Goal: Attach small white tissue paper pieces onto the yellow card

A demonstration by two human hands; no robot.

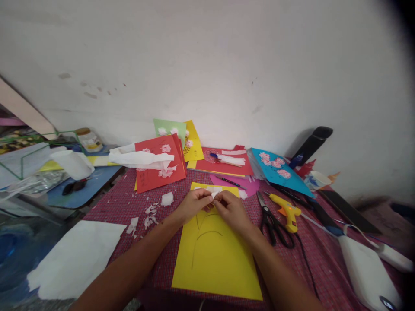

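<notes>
A yellow sheet of paper [220, 263] lies in front of me, with curved dark lines drawn on it. Over its upper part, my left hand [197, 202] and my right hand [229, 206] meet fingertip to fingertip. Between them they pinch a small piece of white tissue paper [214, 195]. Both hands are closed on it, and the fingers hide part of it. More white bits lie at the sheet's top edge, just behind my hands.
Scissors [270, 222] and a yellow glue gun [288, 211] with a cord lie to the right. Left are tissue scraps [167, 198] and a large white sheet [78, 259]. Red cards [158, 172] and a blue card [280, 170] with pink-white flowers stand by the wall.
</notes>
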